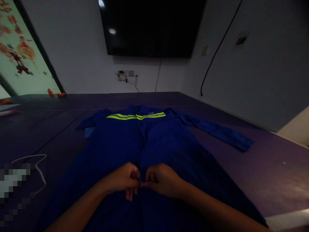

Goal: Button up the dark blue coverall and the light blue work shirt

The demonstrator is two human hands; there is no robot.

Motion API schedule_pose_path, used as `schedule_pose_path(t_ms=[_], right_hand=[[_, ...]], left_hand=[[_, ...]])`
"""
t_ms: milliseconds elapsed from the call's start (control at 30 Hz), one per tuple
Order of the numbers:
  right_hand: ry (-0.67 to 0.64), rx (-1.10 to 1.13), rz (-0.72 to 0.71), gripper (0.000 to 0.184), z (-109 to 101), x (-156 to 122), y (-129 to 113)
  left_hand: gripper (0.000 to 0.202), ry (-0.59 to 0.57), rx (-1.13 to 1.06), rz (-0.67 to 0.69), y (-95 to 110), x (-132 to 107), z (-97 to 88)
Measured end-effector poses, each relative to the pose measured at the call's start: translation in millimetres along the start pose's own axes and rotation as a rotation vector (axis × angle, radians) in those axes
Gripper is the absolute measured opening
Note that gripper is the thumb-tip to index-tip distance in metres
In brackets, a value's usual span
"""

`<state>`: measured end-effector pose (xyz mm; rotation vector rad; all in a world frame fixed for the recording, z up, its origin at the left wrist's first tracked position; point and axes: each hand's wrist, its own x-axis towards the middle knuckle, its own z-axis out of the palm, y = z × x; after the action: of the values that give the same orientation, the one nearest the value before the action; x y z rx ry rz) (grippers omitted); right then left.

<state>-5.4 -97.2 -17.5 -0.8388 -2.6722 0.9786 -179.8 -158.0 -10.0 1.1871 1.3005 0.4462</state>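
A blue work jacket lies spread out, its collar at the far end and a yellow-green reflective strip across the chest. Its right-hand sleeve stretches out to the side; the left-hand one shows only in part. Over the lower front, my left hand and my right hand meet at the centre line. Thumb and fingers of both are pinched together on the jacket's front edge, with the tips almost touching. Any button or fastener between them is too small and dark to make out.
The jacket rests on a dark purple surface. A white cable curls at the left, beside a blurred-out pale object. On the wall behind are a large black screen and sockets. Orange bits lie by the window.
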Motion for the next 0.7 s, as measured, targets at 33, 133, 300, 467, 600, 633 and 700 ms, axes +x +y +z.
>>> schedule_pose_path(t_ms=[33,133,300,467,600,633,700], right_hand=[[-0.004,-0.008,-0.004,0.011,-1,-1,-1],[-0.012,-0.028,-0.006,0.009,-2,-2,-2],[-0.038,-0.013,-0.049,0.01,1,-2,0],[0.261,-0.04,-0.014,0.024,-16,15,23],[0.716,-0.373,0.323,0.034,-53,30,71],[0.761,-0.43,0.464,0.04,-62,32,84],[0.775,-0.484,0.672,0.048,-74,34,107]], left_hand=[[0.02,0.001,-0.003,0.001,0,0,-0.1],[0.02,0.005,-0.009,0.002,1,-1,-0.5],[0.024,-0.007,0.018,0.017,-3,2,2.0],[0.033,0.459,0.246,0.181,-5,13,-17.9],[0.032,1.208,0.714,0.207,-11,17,-62.1],[0.038,1.332,0.788,0.113,-14,17,-73.6],[0.052,1.491,0.808,-0.125,-21,16,-94.2]])
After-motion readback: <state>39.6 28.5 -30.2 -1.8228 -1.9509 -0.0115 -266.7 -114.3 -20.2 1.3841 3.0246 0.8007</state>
